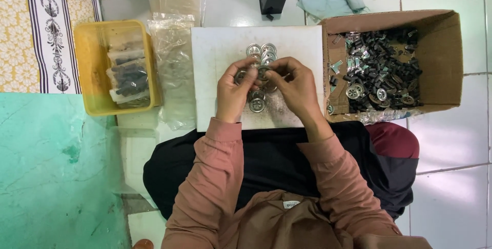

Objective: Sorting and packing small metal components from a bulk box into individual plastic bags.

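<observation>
- Left grip (234, 91) & right grip (294, 89): both pinched shut on small metal discs (262, 72) over white board (215, 64)
- Approx 8 discs lie loose on board; hands hide others
- 1 cardboard box (441, 59) at right, black & silver parts, too many to count
- 1 yellow tray (89, 75) at left w/ approx 3 clear bags of dark parts
- Clear bags (174, 54) stack between tray & board; count unclear

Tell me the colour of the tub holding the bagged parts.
Yellow tub, left of the white board; head view.
</observation>
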